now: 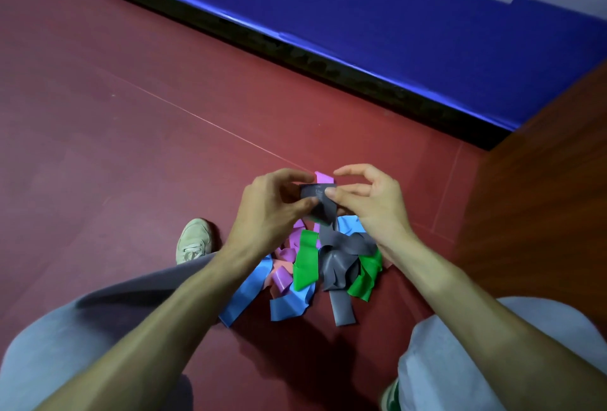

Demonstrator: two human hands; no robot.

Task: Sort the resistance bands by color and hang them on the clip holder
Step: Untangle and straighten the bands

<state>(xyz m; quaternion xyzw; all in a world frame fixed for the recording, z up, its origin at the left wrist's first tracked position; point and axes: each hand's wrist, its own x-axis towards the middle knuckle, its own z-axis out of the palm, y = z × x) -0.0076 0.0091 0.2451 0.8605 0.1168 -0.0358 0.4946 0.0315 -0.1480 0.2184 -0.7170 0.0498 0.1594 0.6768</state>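
head view: both hands meet above a tangled pile of bands lying on the red floor between the person's knees. the left hand pinches one end of a grey band between thumb and curled fingers. the right hand pinches the other end with thumb and a finger, while its index finger arches free above. the grey band is folded between the two hands, and its lower part hangs down onto the pile. in the pile, a green band lies left of crumpled grey strips, a blue band trails out to the left, and a purple band sits between the two. a pale shoe rests on the floor left of the pile. a blue mat runs along the far edge, and a wooden panel stands at the right.
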